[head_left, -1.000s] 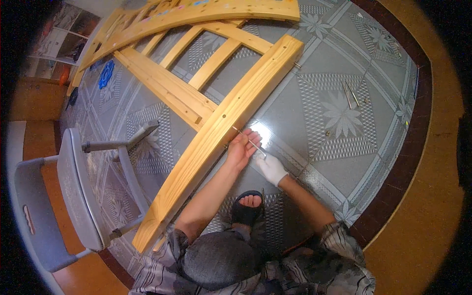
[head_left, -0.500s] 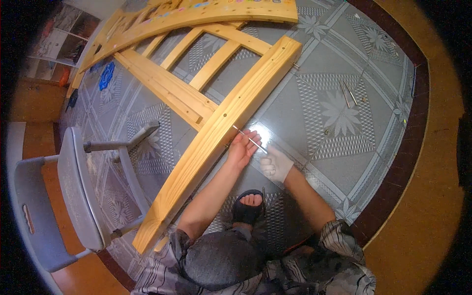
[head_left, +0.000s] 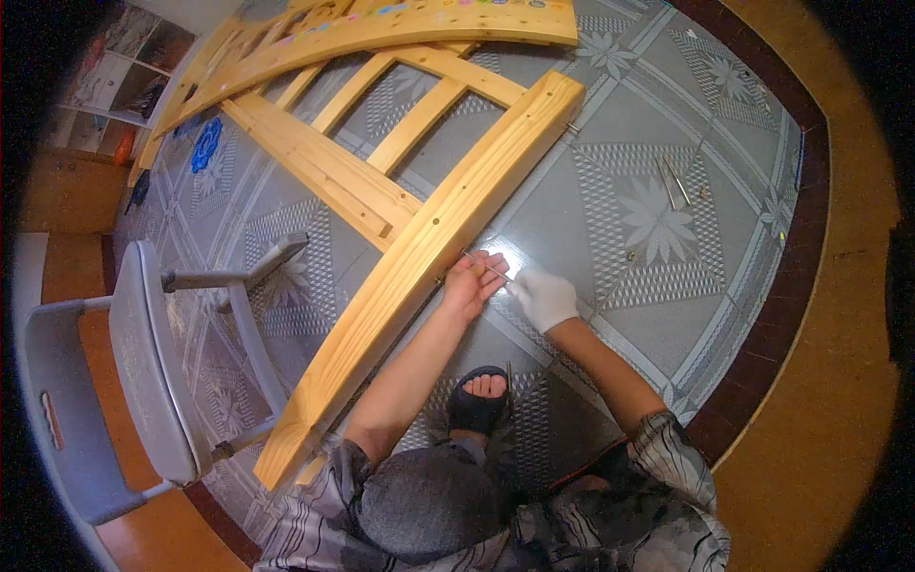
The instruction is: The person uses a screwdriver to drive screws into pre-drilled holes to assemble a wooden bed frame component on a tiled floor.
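A long, pale wooden beam (head_left: 436, 221) with dark holes in its top runs diagonally across the floor, joined to a slatted wooden frame (head_left: 315, 162). My bare left hand (head_left: 467, 286) is palm up by the beam's right side, its fingers curled around a thin metal rod (head_left: 495, 273). The rod's far end points at the beam's side; whether it sits in a hole there I cannot tell. My right hand (head_left: 546, 297), in a white glove, is closed on the rod's near end. A short metal pin (head_left: 573, 128) sticks out near the beam's far end.
Two thin metal rods (head_left: 672, 183) lie on the patterned tile floor (head_left: 658, 315) at right. A grey folding chair (head_left: 157, 362) stands close on the left. A curved wooden panel (head_left: 400, 52) rests across the frame at the back, with a blue item (head_left: 206, 145) beyond it.
My right hand has shifted slightly right and up and turned, its back now showing. The rod's angle is a little flatter. My left hand has barely moved.
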`<control>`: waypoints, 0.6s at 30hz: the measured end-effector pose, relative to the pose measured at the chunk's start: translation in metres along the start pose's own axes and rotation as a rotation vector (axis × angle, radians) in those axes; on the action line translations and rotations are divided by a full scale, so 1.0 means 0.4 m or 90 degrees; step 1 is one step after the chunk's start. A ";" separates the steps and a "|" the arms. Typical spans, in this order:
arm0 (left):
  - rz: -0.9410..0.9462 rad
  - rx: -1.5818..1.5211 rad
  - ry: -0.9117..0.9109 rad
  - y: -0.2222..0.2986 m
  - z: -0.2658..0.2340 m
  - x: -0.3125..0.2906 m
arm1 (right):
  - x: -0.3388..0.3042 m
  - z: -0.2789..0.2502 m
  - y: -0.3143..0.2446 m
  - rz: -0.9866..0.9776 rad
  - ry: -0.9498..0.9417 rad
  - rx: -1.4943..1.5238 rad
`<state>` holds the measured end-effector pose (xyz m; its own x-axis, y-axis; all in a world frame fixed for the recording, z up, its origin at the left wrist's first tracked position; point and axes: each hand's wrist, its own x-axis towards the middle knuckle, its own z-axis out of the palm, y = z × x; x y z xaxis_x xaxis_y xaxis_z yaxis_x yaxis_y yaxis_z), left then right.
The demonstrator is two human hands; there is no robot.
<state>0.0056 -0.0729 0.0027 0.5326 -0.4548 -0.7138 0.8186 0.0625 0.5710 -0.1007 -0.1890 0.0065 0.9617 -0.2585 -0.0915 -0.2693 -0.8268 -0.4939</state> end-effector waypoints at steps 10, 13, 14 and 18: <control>0.006 -0.024 -0.041 0.006 -0.004 -0.010 | -0.025 0.060 0.048 0.411 -0.569 1.520; 0.005 -0.006 -0.050 0.011 -0.017 -0.015 | -0.026 0.039 0.004 0.356 -0.347 1.131; -0.003 0.010 -0.045 0.015 -0.010 -0.021 | -0.031 0.029 -0.006 0.335 -0.276 0.999; -0.021 0.081 -0.037 0.011 -0.014 -0.017 | -0.051 0.036 -0.031 0.128 -0.001 0.360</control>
<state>0.0067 -0.0646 0.0078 0.4889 -0.5059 -0.7107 0.7999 -0.0652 0.5966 -0.1163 -0.1663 0.0020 0.8948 -0.3818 -0.2315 -0.3769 -0.3680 -0.8500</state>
